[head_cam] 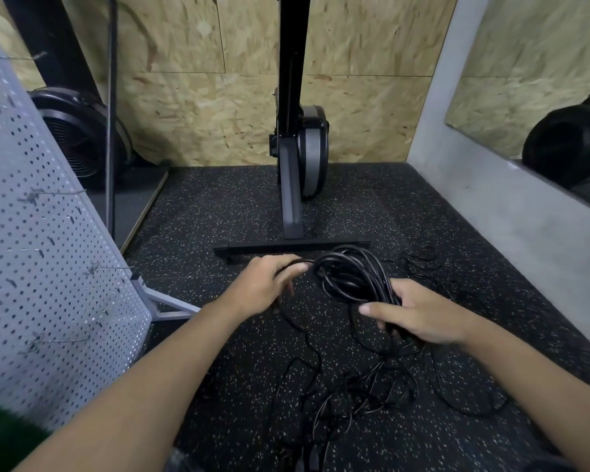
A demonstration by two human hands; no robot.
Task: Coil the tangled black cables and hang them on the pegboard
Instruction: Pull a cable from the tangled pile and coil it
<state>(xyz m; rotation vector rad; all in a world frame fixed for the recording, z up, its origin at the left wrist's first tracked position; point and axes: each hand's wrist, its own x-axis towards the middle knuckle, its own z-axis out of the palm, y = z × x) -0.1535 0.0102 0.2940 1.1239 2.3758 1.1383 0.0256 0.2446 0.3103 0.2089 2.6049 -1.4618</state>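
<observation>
A coil of black cable is held up above the speckled floor in the middle of the view. My right hand grips the coil's near side, fingers curled round the loops. My left hand pinches a strand of the same cable just left of the coil. From the coil a loose tangle of black cable trails down onto the floor below my hands. More thin black cable lies on the floor to the right of the coil. The grey pegboard stands at the left with several wire hooks.
A black exercise machine stands straight ahead, its base bar just beyond the coil. A fan-like black wheel sits behind the pegboard. A grey wall with a mirror runs along the right. The pegboard's foot sticks out on the floor.
</observation>
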